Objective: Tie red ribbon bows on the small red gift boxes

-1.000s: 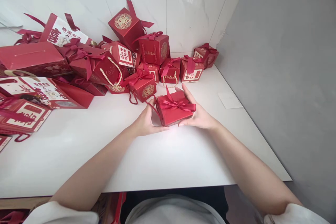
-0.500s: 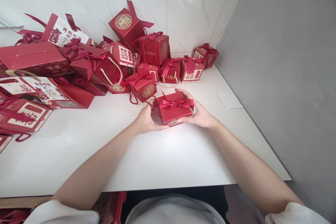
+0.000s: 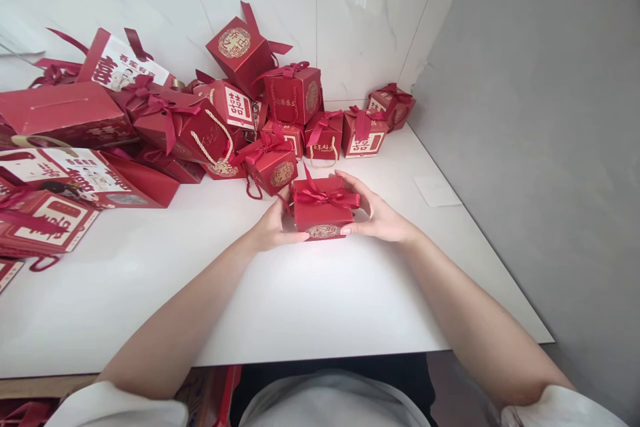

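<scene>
The red box (image 3: 323, 217) had been turned since the earlier frames: its front with the gold emblem now faced the person, with the bow on top. It rested on the white table (image 3: 300, 307), just before the pile of red boxes (image 3: 220, 127). The left hand (image 3: 273, 227) and right hand (image 3: 380, 217) clasped its sides, fingers curled round it and forearms stretched forward.
</scene>
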Motion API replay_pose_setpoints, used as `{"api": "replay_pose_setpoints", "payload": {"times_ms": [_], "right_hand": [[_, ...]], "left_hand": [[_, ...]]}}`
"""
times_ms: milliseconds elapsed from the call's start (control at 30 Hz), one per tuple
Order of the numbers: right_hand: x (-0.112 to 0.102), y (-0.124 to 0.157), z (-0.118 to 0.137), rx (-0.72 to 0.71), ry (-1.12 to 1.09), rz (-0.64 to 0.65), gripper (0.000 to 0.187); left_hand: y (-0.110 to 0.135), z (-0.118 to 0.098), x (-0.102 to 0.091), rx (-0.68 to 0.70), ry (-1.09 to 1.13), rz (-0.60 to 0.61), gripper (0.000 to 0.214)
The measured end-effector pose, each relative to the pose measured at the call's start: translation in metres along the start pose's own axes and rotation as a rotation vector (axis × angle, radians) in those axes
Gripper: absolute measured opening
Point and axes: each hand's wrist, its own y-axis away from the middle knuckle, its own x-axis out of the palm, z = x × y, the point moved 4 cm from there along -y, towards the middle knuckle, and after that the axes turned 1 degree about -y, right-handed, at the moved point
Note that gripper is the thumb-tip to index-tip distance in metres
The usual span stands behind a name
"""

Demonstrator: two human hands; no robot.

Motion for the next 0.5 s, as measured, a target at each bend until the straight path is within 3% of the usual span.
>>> {"api": "replay_pose_setpoints", "payload": {"times_ms": [167, 367, 500], "right_hand": [[-0.001, 0.000, 0.004, -0.013, -0.029, 0.021, 0.095], [0.002, -0.001, 0.004, -0.041, 0.035, 0.004, 0.097], [-0.003, 0.002, 0.011, -0.112, 0.036, -0.014, 0.070]], "left_hand": [[0.002, 0.003, -0.002, -0.047, 0.089, 0.001, 0.096], [0.001, 0.004, 0.000, 0.003, 0.092, -0.049, 0.093], [-0.002, -0.003, 0.000, 0.096, -0.047, -0.159, 0.102]]}}
